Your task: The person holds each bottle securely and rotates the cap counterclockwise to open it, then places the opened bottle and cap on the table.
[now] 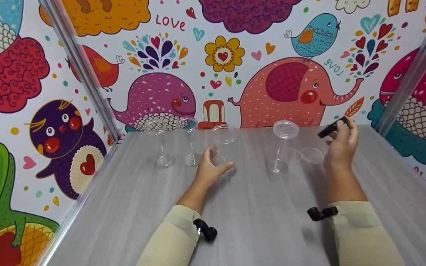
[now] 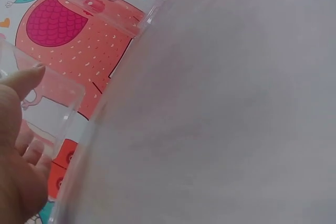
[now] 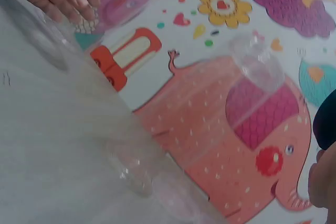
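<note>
My left hand [image 1: 211, 170] curves round the lower part of a tall clear plastic jar [image 1: 225, 136], its thumb and fingers on opposite sides. In the left wrist view that hand [image 2: 18, 145] and the jar's end [image 2: 68, 103] are partly cut off. Raised above the table, my right hand [image 1: 342, 144] grips a short black disc-like piece [image 1: 331, 128] by its edge; its exact kind is unclear. At the right wrist view's edge, only a dark rounded part [image 3: 326, 121] of it shows. Nearest that hand stands another clear jar [image 1: 282, 149], beside two flat clear discs [image 1: 313, 156].
Two more clear jars, a left one [image 1: 165, 147] and its neighbour [image 1: 190, 144], stand upright toward the back left. The grey table [image 1: 253, 221] ends at a brightly printed wall, with metal posts [image 1: 98, 99] at the corners.
</note>
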Available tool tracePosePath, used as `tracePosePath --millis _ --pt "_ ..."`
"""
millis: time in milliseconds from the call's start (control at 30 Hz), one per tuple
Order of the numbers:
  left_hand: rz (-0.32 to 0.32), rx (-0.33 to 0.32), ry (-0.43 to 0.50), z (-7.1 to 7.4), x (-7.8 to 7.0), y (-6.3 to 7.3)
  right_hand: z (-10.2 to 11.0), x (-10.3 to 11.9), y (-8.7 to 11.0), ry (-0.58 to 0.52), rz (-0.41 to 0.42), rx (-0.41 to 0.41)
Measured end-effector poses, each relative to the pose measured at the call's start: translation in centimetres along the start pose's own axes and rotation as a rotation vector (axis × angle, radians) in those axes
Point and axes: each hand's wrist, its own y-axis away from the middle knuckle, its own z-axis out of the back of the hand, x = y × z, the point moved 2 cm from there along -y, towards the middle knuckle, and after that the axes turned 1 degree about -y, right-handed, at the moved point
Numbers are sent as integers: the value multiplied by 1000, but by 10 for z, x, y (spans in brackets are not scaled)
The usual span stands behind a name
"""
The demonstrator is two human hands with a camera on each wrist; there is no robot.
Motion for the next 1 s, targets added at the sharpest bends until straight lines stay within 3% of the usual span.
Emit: tracePosePath --millis 200,433,700,1000 --pt "21 -16 18 0 7 -4 30 -19 -22 -56 -139 -89" --pt "32 -65 -11 0 9 -6 57 -47 -42 -31 -218 -199" --pt "46 -90 -10 0 12 -6 74 -60 -54 169 -366 -172" --pt "67 -90 -37 0 14 -7 79 -67 -54 424 -394 -107"
